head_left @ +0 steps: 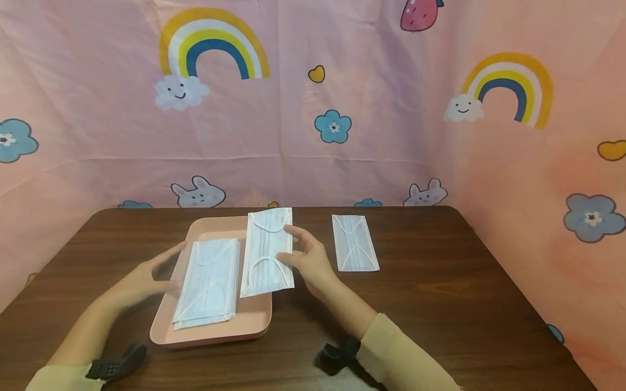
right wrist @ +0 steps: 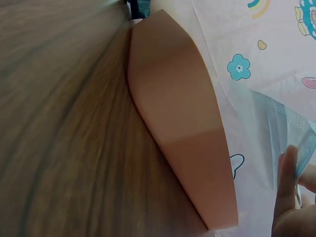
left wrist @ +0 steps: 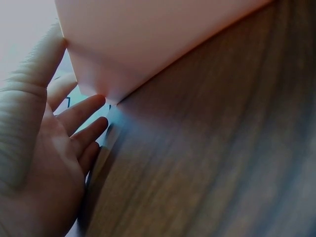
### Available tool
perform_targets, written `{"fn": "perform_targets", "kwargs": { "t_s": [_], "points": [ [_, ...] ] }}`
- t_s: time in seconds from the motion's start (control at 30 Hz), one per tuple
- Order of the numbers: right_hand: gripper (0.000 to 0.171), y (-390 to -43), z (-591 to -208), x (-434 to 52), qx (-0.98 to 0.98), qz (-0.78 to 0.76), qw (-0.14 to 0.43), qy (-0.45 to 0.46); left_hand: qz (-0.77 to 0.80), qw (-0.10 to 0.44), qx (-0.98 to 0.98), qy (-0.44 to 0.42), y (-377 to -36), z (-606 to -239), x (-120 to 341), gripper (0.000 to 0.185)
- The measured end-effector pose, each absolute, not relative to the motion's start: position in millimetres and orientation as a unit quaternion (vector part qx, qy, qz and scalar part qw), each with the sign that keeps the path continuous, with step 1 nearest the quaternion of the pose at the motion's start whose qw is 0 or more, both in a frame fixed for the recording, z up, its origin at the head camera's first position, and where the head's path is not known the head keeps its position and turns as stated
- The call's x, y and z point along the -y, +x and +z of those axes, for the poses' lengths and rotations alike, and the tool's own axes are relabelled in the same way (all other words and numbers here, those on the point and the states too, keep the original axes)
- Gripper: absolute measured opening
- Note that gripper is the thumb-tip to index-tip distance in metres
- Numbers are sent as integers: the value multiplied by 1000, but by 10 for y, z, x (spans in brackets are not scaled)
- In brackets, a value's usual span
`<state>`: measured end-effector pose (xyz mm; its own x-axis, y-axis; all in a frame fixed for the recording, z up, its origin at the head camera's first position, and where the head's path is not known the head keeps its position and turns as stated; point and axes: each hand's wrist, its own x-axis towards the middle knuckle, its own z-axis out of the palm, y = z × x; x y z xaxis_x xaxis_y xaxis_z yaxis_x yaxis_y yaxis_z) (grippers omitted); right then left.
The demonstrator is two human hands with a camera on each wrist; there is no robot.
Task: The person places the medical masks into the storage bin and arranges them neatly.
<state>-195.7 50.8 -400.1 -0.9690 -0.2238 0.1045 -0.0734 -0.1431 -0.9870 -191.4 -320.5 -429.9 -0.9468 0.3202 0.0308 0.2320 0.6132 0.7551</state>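
Note:
A pale blue face mask (head_left: 267,247) is pinched at its right edge by my right hand (head_left: 313,263), raised over the right part of the pink tray (head_left: 251,324). The right wrist view shows this mask (right wrist: 284,133) well above the tray's side wall. Two or more masks (head_left: 207,282) lie stacked inside the tray on its left, ear loops facing up. My left hand (head_left: 139,282) is at the tray's left rim, its fingers and thumb spread with tips right at the edge. The left wrist view shows these fingers fairly straight beside the tray wall (left wrist: 148,44).
Another face mask (head_left: 355,243) lies flat on the dark wooden table (head_left: 440,304), right of the tray. A pink patterned cloth (head_left: 381,157) hangs behind and at the sides. Black straps sit on both wrists.

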Motion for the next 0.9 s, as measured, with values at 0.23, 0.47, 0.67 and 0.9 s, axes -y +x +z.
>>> {"fn": "perform_targets", "kwargs": {
  "t_s": [0.23, 0.47, 0.67, 0.9],
  "points": [
    [59, -1969, -3972, -342, -646, -752, 57, -122, 417, 56, -895, 148, -1906, -4289, 3199, 94],
    [58, -1963, -3948, -79, -640, -755, 67, -122, 416, 51, -895, 154, -1883, -4278, 3191, 93],
    [57, -1960, -3948, 130, -659, -740, 69, -116, 420, 52, -892, 160, -1899, -4292, 3197, 93],
    [57, -2013, -4009, 357, -690, -715, 54, -99, 406, 47, -898, 166, -1911, -4280, 3219, 92]
  ]
}}
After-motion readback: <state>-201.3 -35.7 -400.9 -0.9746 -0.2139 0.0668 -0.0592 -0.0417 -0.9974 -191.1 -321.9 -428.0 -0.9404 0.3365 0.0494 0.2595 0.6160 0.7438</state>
